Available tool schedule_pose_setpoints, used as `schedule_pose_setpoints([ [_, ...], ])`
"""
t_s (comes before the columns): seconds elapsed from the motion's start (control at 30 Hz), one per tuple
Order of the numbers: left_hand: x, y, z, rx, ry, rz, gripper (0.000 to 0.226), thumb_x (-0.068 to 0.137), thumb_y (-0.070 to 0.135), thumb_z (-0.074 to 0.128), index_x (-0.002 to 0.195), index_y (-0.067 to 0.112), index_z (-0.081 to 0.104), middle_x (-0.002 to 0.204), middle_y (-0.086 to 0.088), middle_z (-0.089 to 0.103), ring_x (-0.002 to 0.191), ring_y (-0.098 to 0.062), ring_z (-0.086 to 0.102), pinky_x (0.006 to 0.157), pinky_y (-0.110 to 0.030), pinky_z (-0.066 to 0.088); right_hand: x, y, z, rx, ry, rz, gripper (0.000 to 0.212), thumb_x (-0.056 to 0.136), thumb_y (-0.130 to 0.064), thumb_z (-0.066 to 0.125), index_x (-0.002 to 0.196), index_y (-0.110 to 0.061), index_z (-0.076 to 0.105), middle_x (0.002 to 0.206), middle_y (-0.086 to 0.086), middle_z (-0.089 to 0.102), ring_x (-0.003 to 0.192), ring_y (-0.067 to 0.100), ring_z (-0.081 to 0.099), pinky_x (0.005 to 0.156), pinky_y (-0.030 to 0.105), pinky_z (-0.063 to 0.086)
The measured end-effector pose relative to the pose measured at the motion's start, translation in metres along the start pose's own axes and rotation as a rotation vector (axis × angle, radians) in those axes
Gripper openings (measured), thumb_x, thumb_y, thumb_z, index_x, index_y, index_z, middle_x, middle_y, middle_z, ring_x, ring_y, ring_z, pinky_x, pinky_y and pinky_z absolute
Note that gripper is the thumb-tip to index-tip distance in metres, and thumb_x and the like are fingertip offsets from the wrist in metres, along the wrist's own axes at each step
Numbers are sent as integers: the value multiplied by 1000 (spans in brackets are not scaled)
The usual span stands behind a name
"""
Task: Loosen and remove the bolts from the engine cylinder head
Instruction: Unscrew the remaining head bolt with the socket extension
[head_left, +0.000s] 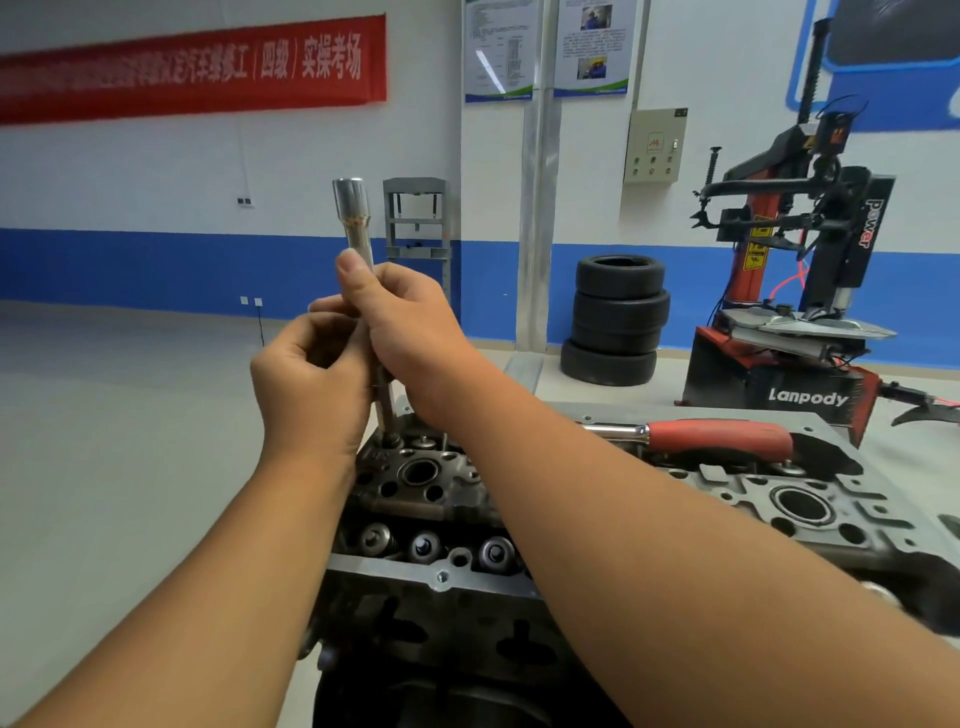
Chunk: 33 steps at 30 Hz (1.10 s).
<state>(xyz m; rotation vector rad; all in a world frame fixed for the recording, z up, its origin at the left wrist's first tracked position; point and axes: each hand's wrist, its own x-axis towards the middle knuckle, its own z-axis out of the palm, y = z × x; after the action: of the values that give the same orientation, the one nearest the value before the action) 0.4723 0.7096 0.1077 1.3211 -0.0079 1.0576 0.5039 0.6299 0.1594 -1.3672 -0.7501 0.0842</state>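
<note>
Chrome-plated long steel socket extension (358, 228) held near upright above the far end of the grey cast-metal engine cylinder head (810, 499), lower tip seated at a bolt recess (390, 440) near the head's far edge. Right hand (400, 317) wrapped around the upper shaft, thumb pressed along it. Left hand (311, 379) curled around the shaft just below; exact finger contact partly hidden. Bolt itself not visible; cannot tell whether threaded in or already free.

Hazards, as judged:
- Tilted shaft: tip slips off the bolt head, rounds its corners.
- Loose grip during lift: bolt drops into an open bore or among the valve springs (426, 545).
- Red-handled ratchet wrench (717, 434) resting on top of the cylinder head just beside the right forearm: liable to be knocked off by an arm sweep.
</note>
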Motion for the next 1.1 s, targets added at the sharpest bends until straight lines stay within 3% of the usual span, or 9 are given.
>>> schedule_pose_setpoints([
  [0.1, 0, 0, 3, -32, -67, -59, 19, 100, 33, 64, 95, 23, 79, 80, 3, 76, 73, -13, 73, 72, -44, 63, -1, -2, -2, -3, 17, -1, 43, 106, -47, 52, 90, -10, 68, 108, 13, 77, 83, 16, 68, 66, 33, 60],
  [0.2, 0, -3, 3, 20, -80, -56, 23, 105, 31, 59, 94, 24, 78, 75, 6, 74, 70, -11, 72, 72, -44, 62, -3, -3, -3, 19, 17, 22, 44, 106, -48, 52, 96, -9, 70, 101, 8, 76, 84, 14, 68, 60, 24, 56],
  [0.33, -1, -3, 1, 26, -30, 13, 9, 92, 32, 75, 85, 33, 80, 83, 2, 79, 80, -19, 79, 76, -46, 65, -2, 1, -3, 31, 12, 12, 30, 100, -41, 66, 100, -11, 63, 103, 11, 78, 84, 17, 72, 68, 36, 59],
  [0.43, -2, 0, 1, -29, -27, -6, 7, 91, 32, 75, 86, 32, 81, 84, 1, 80, 81, -19, 79, 73, -43, 65, -1, 1, -2, 17, 0, -4, 30, 105, -38, 59, 95, -10, 63, 97, 10, 76, 82, 19, 71, 73, 44, 62],
  [0.53, -2, 0, 4, -53, -55, -38, 19, 102, 29, 62, 97, 24, 80, 80, 6, 77, 75, -10, 75, 63, -32, 62, -2, -2, -4, 53, 2, 13, 39, 109, -39, 49, 97, -7, 67, 96, 7, 73, 76, 14, 68, 58, 28, 58],
  [0.73, -1, -2, 1, 42, -15, 30, 6, 93, 27, 76, 88, 31, 76, 88, 0, 79, 84, -23, 78, 81, -54, 65, -3, 1, -3, 56, -6, 4, 30, 101, -37, 65, 105, -8, 60, 109, 15, 77, 82, 16, 72, 70, 31, 60],
  [0.83, -2, 0, 1, -2, 12, 12, 8, 90, 38, 76, 89, 31, 77, 90, -2, 79, 85, -24, 77, 80, -55, 65, -1, 2, 0, 48, -19, 6, 32, 106, -38, 57, 101, -7, 63, 109, 18, 77, 83, 19, 71, 72, 35, 61],
  [0.97, 0, 0, 3, -32, -43, -44, 24, 100, 41, 58, 94, 36, 81, 91, 3, 79, 89, -19, 77, 85, -53, 64, 1, 2, -1, 35, 2, 5, 40, 108, -42, 52, 98, -7, 70, 97, 10, 75, 74, 14, 69, 56, 24, 55],
  [1.1, -2, 0, 3, 7, -11, 18, 13, 94, 40, 74, 86, 30, 79, 88, 1, 79, 87, -24, 78, 83, -57, 64, 2, 4, -3, 51, 0, -6, 30, 99, -42, 68, 96, -12, 63, 100, 11, 79, 84, 19, 74, 71, 37, 61],
])
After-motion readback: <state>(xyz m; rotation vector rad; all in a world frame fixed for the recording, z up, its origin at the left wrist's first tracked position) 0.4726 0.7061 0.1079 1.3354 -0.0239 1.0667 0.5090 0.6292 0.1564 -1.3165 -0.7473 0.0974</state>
